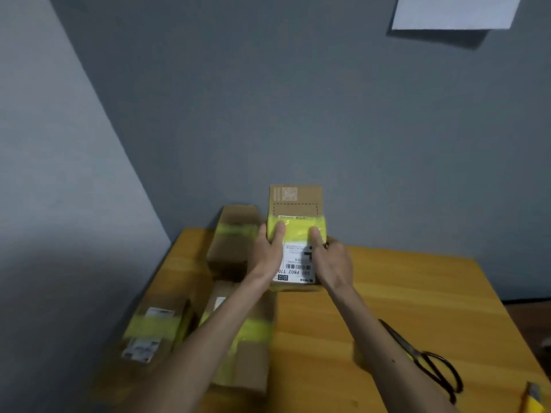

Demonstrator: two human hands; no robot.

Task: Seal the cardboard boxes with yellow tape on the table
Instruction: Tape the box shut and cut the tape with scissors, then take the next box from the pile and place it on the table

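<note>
Above the wooden table [417, 293], left hand [269, 253] and right hand [332, 259] clasp a brown labelled cardboard box [295, 199], thumbs pressing its yellow tape band [298, 231]. Next, likely, set it beside the taped boxes [235, 234].

Black-handled scissors [416, 356] lie at the near right. A white sheet [453, 11] hangs on the grey wall [298, 99], far right.

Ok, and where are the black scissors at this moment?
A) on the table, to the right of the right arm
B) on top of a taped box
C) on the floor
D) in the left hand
A: the scissors lie flat on the wooden table, untouched, while the left hand and the right hand both hold the cardboard box.
</note>
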